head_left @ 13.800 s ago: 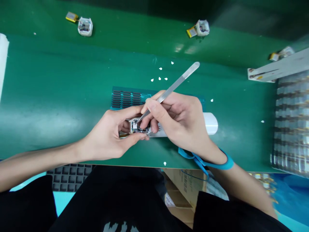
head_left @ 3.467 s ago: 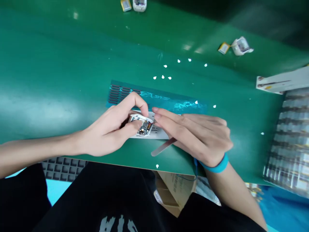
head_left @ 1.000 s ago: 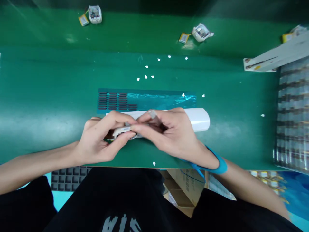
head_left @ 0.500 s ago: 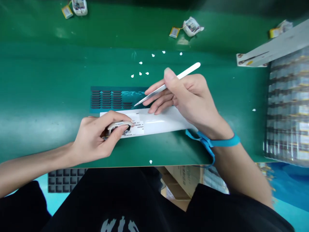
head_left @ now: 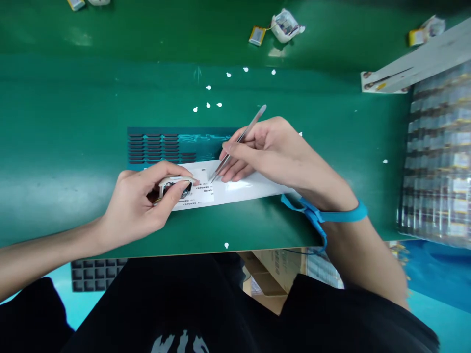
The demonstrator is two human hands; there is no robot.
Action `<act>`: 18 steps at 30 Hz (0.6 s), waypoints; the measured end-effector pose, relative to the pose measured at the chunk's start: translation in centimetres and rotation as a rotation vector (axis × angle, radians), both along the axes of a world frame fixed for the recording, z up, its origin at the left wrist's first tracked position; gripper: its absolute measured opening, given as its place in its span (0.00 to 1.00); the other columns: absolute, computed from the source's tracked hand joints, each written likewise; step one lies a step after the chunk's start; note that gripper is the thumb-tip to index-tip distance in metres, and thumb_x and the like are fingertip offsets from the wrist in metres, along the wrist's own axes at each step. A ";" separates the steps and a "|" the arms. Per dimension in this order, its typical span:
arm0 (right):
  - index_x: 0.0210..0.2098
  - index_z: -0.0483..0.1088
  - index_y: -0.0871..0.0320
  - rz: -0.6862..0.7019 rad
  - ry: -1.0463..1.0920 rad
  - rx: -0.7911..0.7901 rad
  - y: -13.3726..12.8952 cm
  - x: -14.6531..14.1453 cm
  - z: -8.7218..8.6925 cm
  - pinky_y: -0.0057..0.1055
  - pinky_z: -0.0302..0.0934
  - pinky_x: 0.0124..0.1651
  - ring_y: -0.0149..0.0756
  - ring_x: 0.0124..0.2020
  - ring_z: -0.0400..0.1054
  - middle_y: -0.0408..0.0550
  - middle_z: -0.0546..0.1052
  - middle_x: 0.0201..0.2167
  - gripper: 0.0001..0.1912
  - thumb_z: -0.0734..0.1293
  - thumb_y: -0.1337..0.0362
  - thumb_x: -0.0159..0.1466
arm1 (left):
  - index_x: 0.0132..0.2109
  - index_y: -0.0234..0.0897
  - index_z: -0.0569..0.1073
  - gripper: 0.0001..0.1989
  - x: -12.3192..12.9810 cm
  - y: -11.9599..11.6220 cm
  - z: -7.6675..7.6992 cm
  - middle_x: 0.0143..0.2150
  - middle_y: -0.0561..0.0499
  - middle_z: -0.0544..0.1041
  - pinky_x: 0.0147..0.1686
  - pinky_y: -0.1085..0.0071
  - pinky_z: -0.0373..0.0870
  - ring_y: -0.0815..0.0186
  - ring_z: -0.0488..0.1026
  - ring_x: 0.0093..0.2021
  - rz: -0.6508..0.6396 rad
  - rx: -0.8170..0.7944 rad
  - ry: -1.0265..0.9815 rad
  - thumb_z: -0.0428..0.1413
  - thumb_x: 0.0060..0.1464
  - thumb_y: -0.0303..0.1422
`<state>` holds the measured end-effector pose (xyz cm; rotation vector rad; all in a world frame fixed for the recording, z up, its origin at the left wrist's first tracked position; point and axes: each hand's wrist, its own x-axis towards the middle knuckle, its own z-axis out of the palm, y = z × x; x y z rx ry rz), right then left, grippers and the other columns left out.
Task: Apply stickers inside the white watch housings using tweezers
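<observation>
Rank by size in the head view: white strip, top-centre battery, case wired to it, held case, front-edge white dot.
1. White strip
2. Wired case and held case: too alike to rank
3. Top-centre battery
4. Front-edge white dot

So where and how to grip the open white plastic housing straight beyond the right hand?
Likely by its outer side walls, from above: the white housing lies open side up, circuitry exposed, a thin wire running left to the flat yellow-edged battery.
</observation>
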<state>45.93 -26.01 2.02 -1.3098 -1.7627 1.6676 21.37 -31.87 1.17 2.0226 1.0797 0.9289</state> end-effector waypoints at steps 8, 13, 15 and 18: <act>0.33 0.76 0.55 0.046 0.004 0.077 0.2 0.1 -0.7 0.33 0.80 0.28 0.41 0.28 0.82 0.50 0.85 0.28 0.19 0.68 0.48 0.73 | 0.42 0.36 0.81 0.05 0.0 -0.3 0.4 0.18 0.59 0.76 0.09 0.80 0.52 0.78 0.61 0.11 0.056 -0.110 0.060 0.59 0.65 0.27; 0.32 0.77 0.53 0.115 0.003 0.159 0.4 0.1 -1.5 0.30 0.78 0.28 0.38 0.26 0.81 0.46 0.85 0.27 0.23 0.66 0.44 0.72 | 0.42 0.37 0.82 0.05 0.1 -0.2 0.5 0.19 0.60 0.77 0.09 0.77 0.48 0.78 0.56 0.10 0.075 -0.112 0.088 0.60 0.63 0.27; 0.31 0.78 0.52 0.126 -0.008 0.220 0.4 0.1 -1.4 0.29 0.78 0.28 0.36 0.26 0.81 0.46 0.84 0.26 0.24 0.65 0.43 0.72 | 0.41 0.38 0.82 0.05 0.0 -0.1 0.5 0.20 0.61 0.78 0.09 0.77 0.48 0.78 0.55 0.10 0.070 -0.108 0.095 0.60 0.63 0.26; 0.30 0.78 0.54 0.125 -0.014 0.233 0.5 0.1 -1.0 0.29 0.78 0.29 0.36 0.26 0.81 0.47 0.84 0.25 0.26 0.64 0.41 0.72 | 0.41 0.39 0.83 0.06 -0.1 0.0 0.5 0.20 0.60 0.78 0.10 0.77 0.50 0.77 0.57 0.10 0.059 -0.122 0.091 0.60 0.63 0.27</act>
